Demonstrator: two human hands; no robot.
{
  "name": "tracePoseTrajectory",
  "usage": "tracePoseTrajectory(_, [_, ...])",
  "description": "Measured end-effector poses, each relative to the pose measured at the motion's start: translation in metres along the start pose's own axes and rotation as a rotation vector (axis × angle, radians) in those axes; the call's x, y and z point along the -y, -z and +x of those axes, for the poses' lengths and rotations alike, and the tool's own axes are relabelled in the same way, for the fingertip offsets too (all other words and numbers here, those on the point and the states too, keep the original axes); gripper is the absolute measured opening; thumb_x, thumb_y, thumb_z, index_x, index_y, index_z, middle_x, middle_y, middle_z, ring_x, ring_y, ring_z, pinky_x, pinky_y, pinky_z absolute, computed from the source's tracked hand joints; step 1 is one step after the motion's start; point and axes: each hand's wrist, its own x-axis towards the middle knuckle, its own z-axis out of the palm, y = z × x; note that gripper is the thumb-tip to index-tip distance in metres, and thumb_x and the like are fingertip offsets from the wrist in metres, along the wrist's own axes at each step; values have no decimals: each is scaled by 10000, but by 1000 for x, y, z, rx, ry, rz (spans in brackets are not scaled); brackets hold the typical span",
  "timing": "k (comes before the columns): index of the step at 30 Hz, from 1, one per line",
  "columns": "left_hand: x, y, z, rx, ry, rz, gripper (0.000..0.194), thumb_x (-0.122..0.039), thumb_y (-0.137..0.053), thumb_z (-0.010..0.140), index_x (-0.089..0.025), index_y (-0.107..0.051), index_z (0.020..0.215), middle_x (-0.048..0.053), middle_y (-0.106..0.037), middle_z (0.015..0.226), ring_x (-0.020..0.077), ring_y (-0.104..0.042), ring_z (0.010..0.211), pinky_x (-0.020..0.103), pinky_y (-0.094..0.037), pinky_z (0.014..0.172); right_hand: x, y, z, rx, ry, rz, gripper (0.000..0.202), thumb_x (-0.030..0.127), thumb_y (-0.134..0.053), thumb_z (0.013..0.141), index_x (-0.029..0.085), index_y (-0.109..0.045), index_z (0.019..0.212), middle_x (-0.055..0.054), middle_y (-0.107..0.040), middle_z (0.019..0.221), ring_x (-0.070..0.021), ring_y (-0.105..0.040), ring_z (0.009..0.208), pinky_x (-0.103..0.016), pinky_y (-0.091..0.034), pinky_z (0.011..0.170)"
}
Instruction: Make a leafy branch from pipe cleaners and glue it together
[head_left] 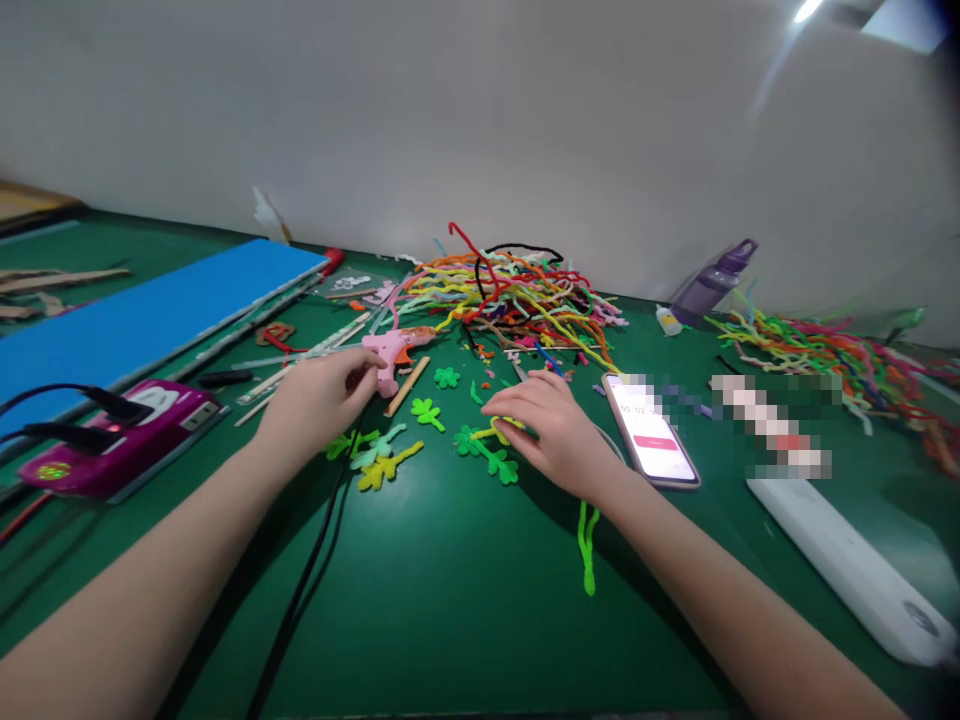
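My left hand (319, 395) has its fingers closed at the back of a pink glue gun (388, 350), whose black cord runs down toward the table's front edge. My right hand (551, 425) is curled, with a yellow pipe-cleaner piece (486, 433) between its thumb and fingers. Just beneath those fingers lie green pipe-cleaner leaf shapes (501, 466). Between the hands rest a green flower shape (447, 377) and a bright green leaf (427, 413). Beside my left wrist are a yellow leaf sprig (388, 468) and a mint one (379, 447).
A tangled pile of pipe cleaners (517, 290) lies at the back; another pile (817, 350) is at right. A phone (664, 440) and a white bar-shaped object (847, 570) lie right. A purple power strip (127, 440) and blue board (150, 310) occupy the left. A purple bottle (709, 290) leans behind.
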Motion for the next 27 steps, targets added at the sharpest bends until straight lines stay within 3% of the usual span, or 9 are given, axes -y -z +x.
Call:
tracePoseTrajectory(5, [4, -2, 0, -19, -6, 33, 325, -358, -397, 865, -212, -659, 988, 52, -714, 885, 201, -628, 705, 267, -377, 596, 15, -7, 40, 230, 168, -87, 166, 195, -524, 907, 187, -658, 1005, -54, -697, 1030, -198, -582, 1024, -398, -304, 992])
tracePoseTrajectory(9, [5, 0, -2, -35, -4, 40, 323, -351, -397, 865, -212, -660, 991, 51, -719, 869, 207, -639, 719, 267, -387, 605, 12, -21, 74, 329, 186, -43, 207, 150, -531, 889, 191, -651, 1052, -62, -678, 1098, -196, -592, 1012, -328, -405, 871])
tracePoseTrajectory(12, [5, 0, -2, -39, -15, 40, 322, -347, -396, 865, -214, -660, 994, 47, -727, 892, 200, -644, 715, 261, -388, 595, 9, -28, 87, 371, 207, -26, 311, 123, -613, 828, 216, -611, 1125, -61, -624, 1209, -205, -554, 1100, -324, -404, 873])
tracePoseTrajectory(16, [4, 0, -2, -52, -21, 41, 317, -338, -399, 862, -213, -660, 995, 46, -731, 916, 198, -645, 707, 262, -385, 580, 10, -32, 90, 402, 196, -75, 343, 133, -709, 753, 198, -606, 1074, -77, -631, 1169, -224, -541, 1102, -321, -387, 825])
tracePoseTrajectory(21, [3, 0, -1, -42, -12, 30, 325, -343, -400, 864, -210, -669, 989, 47, -732, 914, 206, -648, 711, 269, -389, 585, 7, -39, 84, 390, 190, -76, 161, 124, -679, 774, 185, -612, 907, -49, -663, 1013, -199, -573, 975, -290, -333, 752])
tracePoseTrajectory(27, [2, 0, -1, -37, -12, 26, 325, -349, -403, 866, -210, -666, 996, 50, -728, 924, 209, -649, 730, 270, -391, 602, 6, -41, 81, 372, 164, -48, 166, 93, -626, 778, 173, -586, 917, -38, -659, 982, -186, -567, 943, -282, -299, 742])
